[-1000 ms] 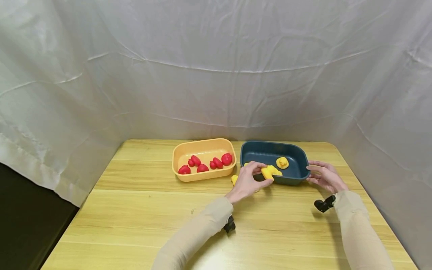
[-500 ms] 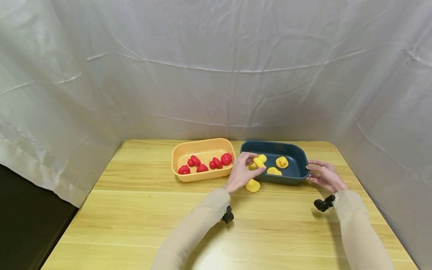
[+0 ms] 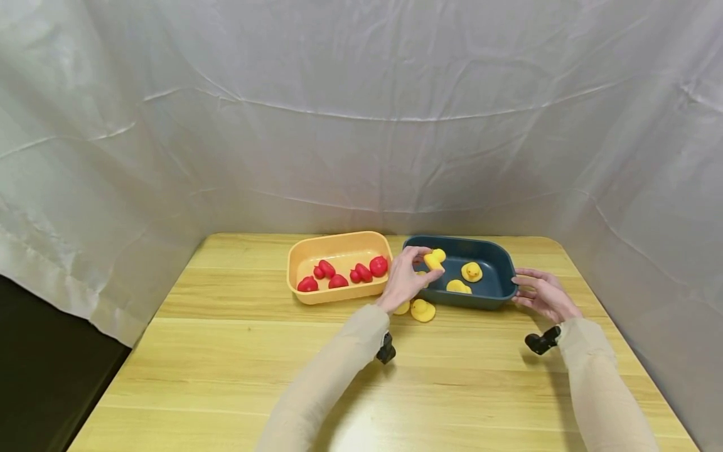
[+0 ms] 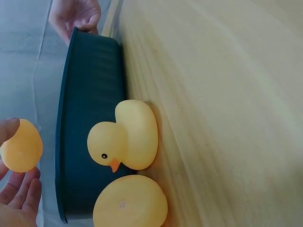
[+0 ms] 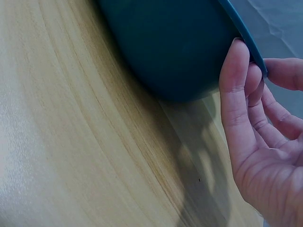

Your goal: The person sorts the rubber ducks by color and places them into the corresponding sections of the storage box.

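My left hand point(image 3: 402, 282) pinches a yellow rubber duck point(image 3: 433, 258) between thumb and fingers, over the left part of the dark blue bin point(image 3: 474, 301). In the left wrist view that held duck point(image 4: 21, 147) shows its rounded underside. Inside the bin lie another duck point(image 3: 471, 272) facing front and one point(image 3: 459, 287) partly behind the front wall; a bit of yellow shows beside my left thumb. On the table by the bin's front wall are a duck point(image 4: 137, 135) and a second duck point(image 4: 130, 203). My right hand point(image 5: 265, 137) grips the bin's right end at its rim.
Left of the blue bin stands an orange bin point(image 3: 339, 295) with several red toys point(image 3: 361, 272) in it. A pale curtain point(image 3: 361, 157) hangs behind the wooden table point(image 3: 254, 364).
My left hand has carried the duck leftward, then slightly up and back over the bin, uncovering ducks in the bin and on the table. My right hand stays at the bin's right end.
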Demonstrator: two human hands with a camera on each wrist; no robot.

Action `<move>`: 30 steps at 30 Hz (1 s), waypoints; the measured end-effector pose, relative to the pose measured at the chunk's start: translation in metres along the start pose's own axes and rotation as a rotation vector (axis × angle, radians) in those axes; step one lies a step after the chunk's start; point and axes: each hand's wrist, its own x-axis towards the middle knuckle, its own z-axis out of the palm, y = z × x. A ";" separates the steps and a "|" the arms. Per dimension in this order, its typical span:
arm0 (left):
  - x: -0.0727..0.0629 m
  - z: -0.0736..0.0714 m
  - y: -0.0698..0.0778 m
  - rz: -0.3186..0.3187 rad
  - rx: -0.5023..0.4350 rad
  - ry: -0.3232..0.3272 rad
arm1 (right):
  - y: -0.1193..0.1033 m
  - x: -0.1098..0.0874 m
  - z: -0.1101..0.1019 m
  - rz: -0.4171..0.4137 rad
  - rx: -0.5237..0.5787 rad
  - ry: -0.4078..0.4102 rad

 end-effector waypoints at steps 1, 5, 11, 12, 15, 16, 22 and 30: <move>0.001 0.000 0.000 -0.004 0.001 0.001 | 0.000 0.000 0.000 -0.001 0.002 0.002; 0.003 0.000 0.000 -0.029 0.003 -0.006 | 0.000 0.000 0.000 -0.002 0.001 -0.001; 0.008 0.004 -0.002 -0.055 -0.024 -0.014 | 0.001 0.001 -0.001 -0.005 0.010 -0.007; 0.009 0.004 -0.003 -0.058 -0.025 -0.014 | 0.001 0.001 -0.001 -0.004 0.013 -0.007; 0.011 0.006 -0.004 -0.063 -0.016 -0.011 | 0.001 0.001 -0.001 -0.001 0.021 -0.006; 0.011 0.006 -0.004 -0.061 -0.008 -0.008 | 0.001 0.001 -0.002 -0.001 0.022 -0.005; 0.014 0.008 -0.006 -0.035 0.042 0.022 | 0.002 0.001 -0.002 -0.007 0.016 -0.005; 0.013 0.003 -0.009 -0.039 0.041 0.020 | 0.001 0.001 -0.002 0.008 0.017 -0.001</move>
